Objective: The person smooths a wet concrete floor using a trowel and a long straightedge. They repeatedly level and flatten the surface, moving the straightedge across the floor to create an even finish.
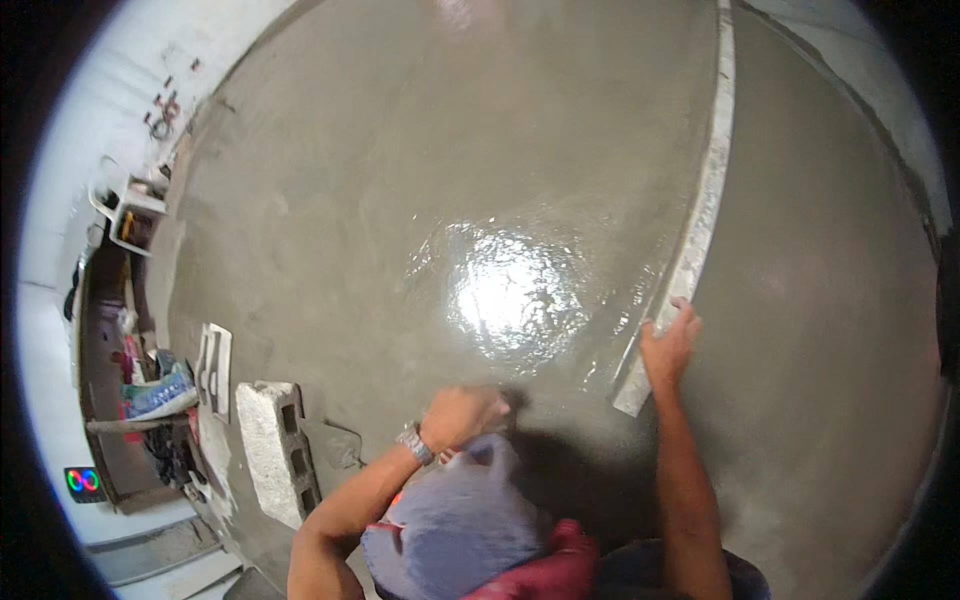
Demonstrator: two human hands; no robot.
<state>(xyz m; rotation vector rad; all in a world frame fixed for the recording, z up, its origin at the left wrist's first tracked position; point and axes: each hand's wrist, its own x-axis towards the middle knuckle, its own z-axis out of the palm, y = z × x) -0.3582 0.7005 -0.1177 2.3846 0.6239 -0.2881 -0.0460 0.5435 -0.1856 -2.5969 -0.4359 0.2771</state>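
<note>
My right hand (pixel 668 338) grips the near part of a long pale straightedge (pixel 713 190) lying on wet, smooth grey cement (pixel 390 180). The straightedge runs from beside my knees toward the top of the view. My left hand (pixel 463 415), a watch on its wrist, is low in the middle, just past my bent, grey-clad knee (pixel 450 500). Its fingers curl down over a dark patch at the cement, and what they hold, if anything, is hidden. A bright reflection shines on the wet surface between my hands.
A hollow concrete block (pixel 265 450) and a float (pixel 222 370) lie on my left. Beyond them are a ledge with a blue shoe (pixel 165 395), a white stool-like item (pixel 140 215) with things on it, and white walls (pixel 65 180) curving around the cement. Steps (pixel 160 550) are at lower left.
</note>
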